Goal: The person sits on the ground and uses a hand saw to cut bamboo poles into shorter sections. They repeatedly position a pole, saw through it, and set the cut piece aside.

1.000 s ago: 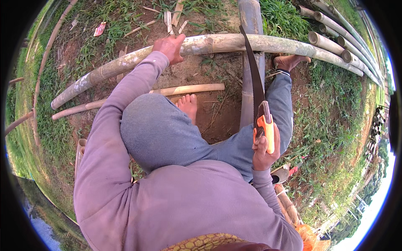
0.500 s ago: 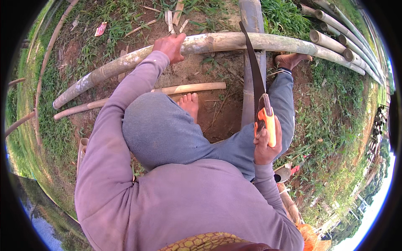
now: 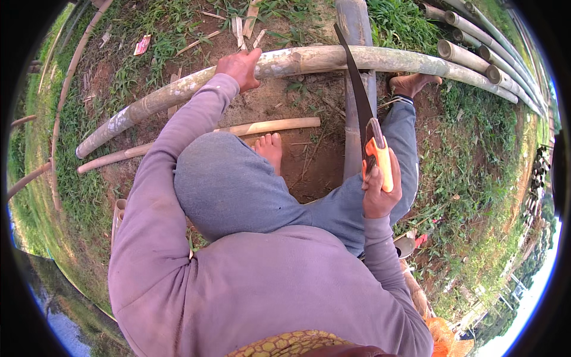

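A long pale bamboo pole point(image 3: 404, 61) lies crosswise over a thicker grey bamboo pole point(image 3: 353, 140). My left hand point(image 3: 239, 69) is closed over the crosswise pole, left of the crossing, and grips it from above. In my right hand point(image 3: 381, 189) is a hand saw point(image 3: 359, 98) with a dark curved blade and an orange handle. The blade reaches across the crosswise pole close to the crossing, its tip beyond the far side. My bare right foot point(image 3: 416, 86) rests against the near side of the crosswise pole, right of the crossing.
A thinner bamboo length point(image 3: 273, 125) lies on the soil, nearer than the crosswise pole. Several cut bamboo poles point(image 3: 461, 55) are stacked at the far right. Split bamboo scraps point(image 3: 251, 21) lie at the far side. A shoe point(image 3: 405, 246) sits beside my right forearm.
The saw and my right hand have shifted slightly, with the blade tip a little farther away and to the left. My left hand keeps its grip on the pole.
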Tool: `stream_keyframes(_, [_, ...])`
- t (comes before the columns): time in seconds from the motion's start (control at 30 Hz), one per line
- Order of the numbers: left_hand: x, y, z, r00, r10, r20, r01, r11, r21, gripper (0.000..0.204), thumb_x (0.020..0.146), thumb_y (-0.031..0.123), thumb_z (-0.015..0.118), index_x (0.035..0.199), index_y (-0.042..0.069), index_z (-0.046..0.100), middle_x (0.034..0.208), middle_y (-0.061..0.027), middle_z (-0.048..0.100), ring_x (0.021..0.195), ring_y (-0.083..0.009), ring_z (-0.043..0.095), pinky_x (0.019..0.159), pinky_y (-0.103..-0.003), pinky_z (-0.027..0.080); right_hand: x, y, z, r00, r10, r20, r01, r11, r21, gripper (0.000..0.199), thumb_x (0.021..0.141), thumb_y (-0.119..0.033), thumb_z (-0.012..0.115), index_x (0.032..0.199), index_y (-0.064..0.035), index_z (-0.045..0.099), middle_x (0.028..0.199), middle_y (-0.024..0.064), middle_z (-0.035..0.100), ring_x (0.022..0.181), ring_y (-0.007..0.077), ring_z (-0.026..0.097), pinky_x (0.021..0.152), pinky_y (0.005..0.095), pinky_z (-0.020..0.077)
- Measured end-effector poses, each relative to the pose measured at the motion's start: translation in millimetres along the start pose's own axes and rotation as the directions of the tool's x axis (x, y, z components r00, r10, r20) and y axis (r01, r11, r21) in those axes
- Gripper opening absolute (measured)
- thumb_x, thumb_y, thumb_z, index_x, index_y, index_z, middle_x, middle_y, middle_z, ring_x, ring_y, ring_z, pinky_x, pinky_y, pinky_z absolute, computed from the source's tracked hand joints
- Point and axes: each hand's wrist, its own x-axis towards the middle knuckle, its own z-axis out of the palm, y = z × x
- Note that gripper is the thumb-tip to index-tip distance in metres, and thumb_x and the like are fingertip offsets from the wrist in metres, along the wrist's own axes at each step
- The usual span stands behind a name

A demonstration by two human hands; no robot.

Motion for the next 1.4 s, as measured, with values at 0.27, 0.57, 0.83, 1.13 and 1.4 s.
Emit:
stream_keyframes(0.27, [64, -46, 2, 0.903, 0.295, 0.313, -0.138, 0.888, -0.438, 0.084, 0.067, 0.032, 0.092, 0.144, 0.012, 0.065, 0.130, -0.0208, 0.076, 0.121, -0.0418, 0.071, 0.105, -0.048, 0.055, -16, 9, 1, 0.999, -0.033, -0.011, 0.034, 0.997, 0.070, 0.056, 0.108, -0.017, 0.071, 0.156, 0.0053, 0.053, 0.124, 0.0139, 0.075, 0.066, 0.0062, 0.059, 0.060, 0.0230, 0.0512])
stream_keyframes(0.57, [12, 24, 4, 0.997, 0.057, -0.051, -0.054, 0.997, 0.063, 0.072, 0.081, 0.043, 0.092, 0.136, 0.016, 0.055, 0.124, -0.0152, 0.074, 0.117, -0.0375, 0.074, 0.098, -0.050, 0.060, -10, -46, 7, 0.994, 0.107, -0.011, -0.107, 0.994, 0.006, 0.052, 0.108, -0.011, 0.066, 0.156, 0.0057, 0.052, 0.118, 0.0119, 0.076, 0.065, 0.0055, 0.059, 0.057, 0.0220, 0.0495])
stream_keyframes(0.83, [24, 34, 1, 0.993, 0.079, -0.082, -0.078, 0.997, 0.017, 0.068, 0.081, 0.037, 0.092, 0.133, 0.014, 0.055, 0.125, -0.0153, 0.073, 0.117, -0.0386, 0.074, 0.099, -0.051, 0.060, 143, 1, 90, 0.971, -0.236, -0.033, 0.232, 0.969, -0.082, 0.046, 0.107, -0.009, 0.071, 0.148, 0.0084, 0.059, 0.124, 0.0127, 0.077, 0.095, 0.0134, 0.071, 0.084, 0.0291, 0.0599])
stream_keyframes(1.13, [13, 19, 1, 0.999, 0.037, 0.004, -0.037, 0.999, -0.009, 0.068, 0.081, 0.037, 0.091, 0.135, 0.016, 0.055, 0.126, -0.0148, 0.073, 0.118, -0.0396, 0.073, 0.101, -0.052, 0.060, -45, -27, -19, 0.999, 0.020, 0.036, -0.022, 0.999, 0.046, 0.057, 0.110, -0.019, 0.068, 0.157, 0.0075, 0.049, 0.128, 0.0184, 0.077, 0.074, 0.0102, 0.067, 0.068, 0.0247, 0.0569])
stream_keyframes(1.4, [26, 29, -15, 0.998, 0.050, 0.025, -0.050, 0.998, 0.025, 0.071, 0.081, 0.038, 0.089, 0.139, 0.017, 0.055, 0.128, -0.0150, 0.074, 0.119, -0.0410, 0.073, 0.101, -0.053, 0.059, 136, 16, 91, 0.981, -0.182, -0.066, 0.183, 0.983, 0.007, 0.046, 0.106, -0.014, 0.075, 0.146, 0.0043, 0.062, 0.122, 0.0120, 0.077, 0.099, 0.0114, 0.070, 0.085, 0.0287, 0.0588])
